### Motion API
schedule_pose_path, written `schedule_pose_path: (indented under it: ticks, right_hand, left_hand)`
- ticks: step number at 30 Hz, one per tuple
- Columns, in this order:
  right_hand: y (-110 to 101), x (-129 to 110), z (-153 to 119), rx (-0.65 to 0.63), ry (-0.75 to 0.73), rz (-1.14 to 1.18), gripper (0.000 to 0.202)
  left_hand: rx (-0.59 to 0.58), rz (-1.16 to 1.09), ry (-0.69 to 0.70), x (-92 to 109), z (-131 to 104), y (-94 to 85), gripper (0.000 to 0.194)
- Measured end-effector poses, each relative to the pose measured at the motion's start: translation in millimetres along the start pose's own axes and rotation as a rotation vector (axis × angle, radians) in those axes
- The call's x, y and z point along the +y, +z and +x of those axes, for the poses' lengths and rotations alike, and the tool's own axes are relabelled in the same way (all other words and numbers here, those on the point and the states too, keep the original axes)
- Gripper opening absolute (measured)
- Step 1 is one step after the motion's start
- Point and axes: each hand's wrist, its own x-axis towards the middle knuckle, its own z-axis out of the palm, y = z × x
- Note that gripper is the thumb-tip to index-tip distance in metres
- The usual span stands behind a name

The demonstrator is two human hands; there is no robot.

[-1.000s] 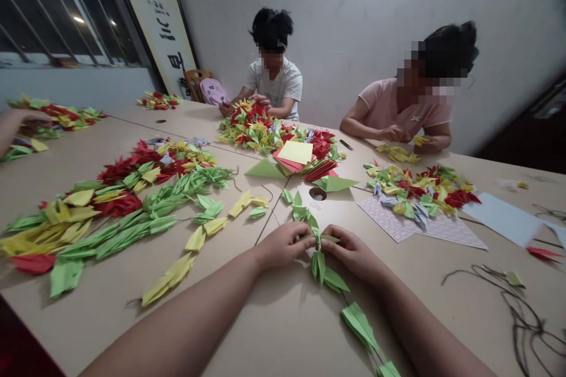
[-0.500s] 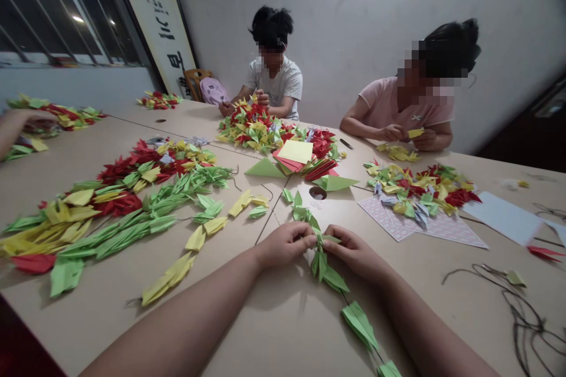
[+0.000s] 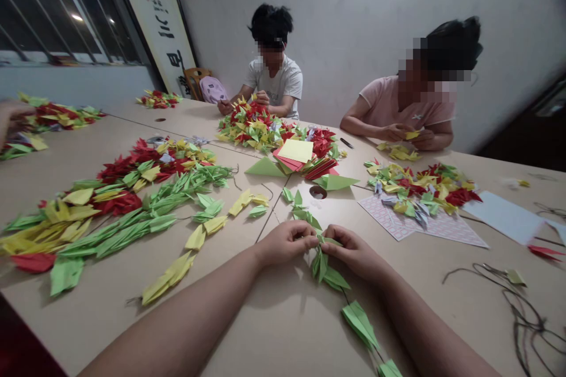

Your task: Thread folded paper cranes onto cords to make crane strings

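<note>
My left hand (image 3: pixel 289 244) and my right hand (image 3: pixel 351 245) meet over the middle of the table, each pinching a green folded paper crane (image 3: pixel 321 240) on a string. Fingers hide most of that crane. Below the hands, more green cranes (image 3: pixel 360 324) hang spaced along a dark string that runs toward the lower right. Several green pieces (image 3: pixel 303 212) lie just beyond my fingertips. Left of my left forearm is a strand of yellow folded papers (image 3: pixel 174 274), and beside it lie bundled green strands (image 3: pixel 154 212).
A stack of square papers (image 3: pixel 296 151) sits by a mixed heap of cranes (image 3: pixel 260 126). To the right are another pile (image 3: pixel 420 188), pink patterned sheets (image 3: pixel 395 218) and tangled dark cord (image 3: pixel 522 312). Two people sit across the table; another person's hand (image 3: pixel 15 115) is at far left.
My hands stay almost in place, still pinching the green crane, with only a slight shift of the fingers. The person's hand at far left has drawn back leftward.
</note>
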Motion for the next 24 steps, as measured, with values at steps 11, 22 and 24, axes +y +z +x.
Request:
schedule_pose_path:
  ticks: [11, 22, 24]
  right_hand:
    - [1.1, 0.5, -0.8, 0.017, 0.006, 0.046, 0.037]
    - [0.9, 0.0, -0.7, 0.0, 0.003, 0.053, 0.038]
    - [0.7, -0.1, -0.3, -0.004, 0.002, 0.05, 0.038]
  left_hand:
    - [0.017, -0.04, 0.003, 1.6, -0.1, 0.2, 0.029]
    - [0.021, 0.029, 0.003, 2.8, 0.4, 0.5, 0.027]
    - [0.017, 0.044, -0.004, 3.0, 0.5, 0.5, 0.026]
